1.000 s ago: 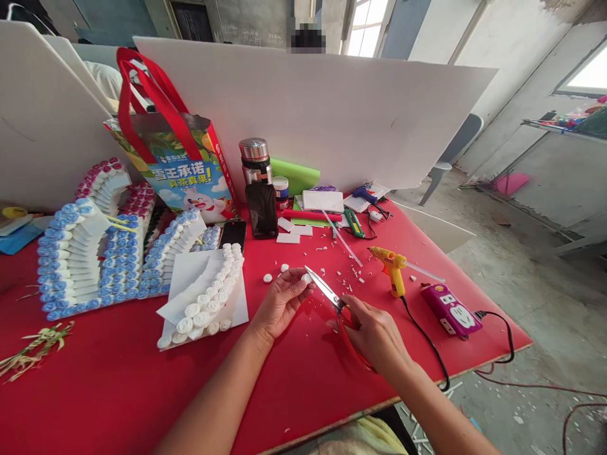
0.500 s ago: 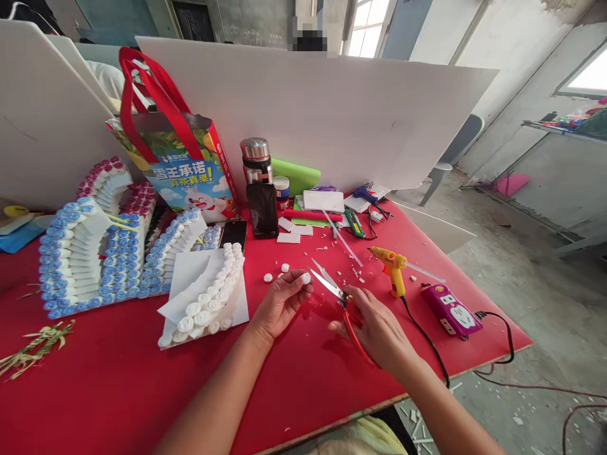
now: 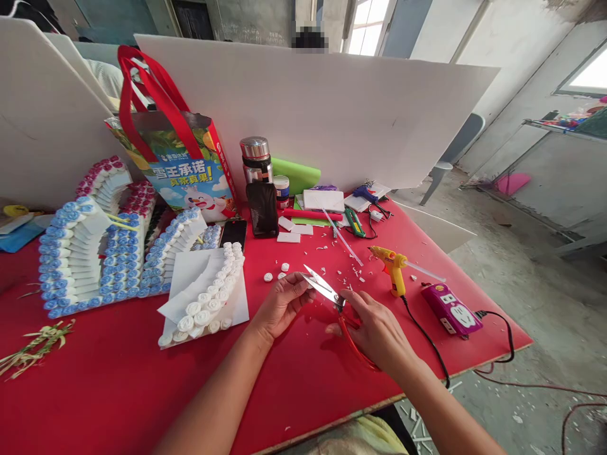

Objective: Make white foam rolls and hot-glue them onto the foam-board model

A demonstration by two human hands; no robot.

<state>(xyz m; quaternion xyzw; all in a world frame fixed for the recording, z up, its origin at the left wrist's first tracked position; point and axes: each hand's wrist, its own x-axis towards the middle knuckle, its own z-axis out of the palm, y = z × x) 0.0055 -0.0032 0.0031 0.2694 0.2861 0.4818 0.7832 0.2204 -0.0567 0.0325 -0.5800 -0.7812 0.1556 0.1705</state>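
Note:
My left hand (image 3: 283, 304) pinches a small white rosette between thumb and fingertips, and the blades largely cover it. My right hand (image 3: 377, 325) is closed round the red handles of a pair of scissors (image 3: 326, 289). Their metal blades point up and left, slightly apart, right at the left fingertips. Beyond the left hand lie a few loose white rosettes (image 3: 285, 267). Left of it, a white card piece (image 3: 177, 272) carries a curved band of white rosettes (image 3: 202, 317).
A yellow glue gun (image 3: 393, 268) and a purple power strip (image 3: 453, 309) with cords sit at right. Blue-rosette pieces (image 3: 71, 253) stand at left before a printed bag (image 3: 190, 170). A thermos (image 3: 256, 158) and white board (image 3: 360, 120) are behind. White scraps dot the red table (image 3: 118, 392).
The scissors have moved left and slightly up, so their blades now lie over the white rosette at my left fingertips. The blades have closed a little. My left hand stays about where it was.

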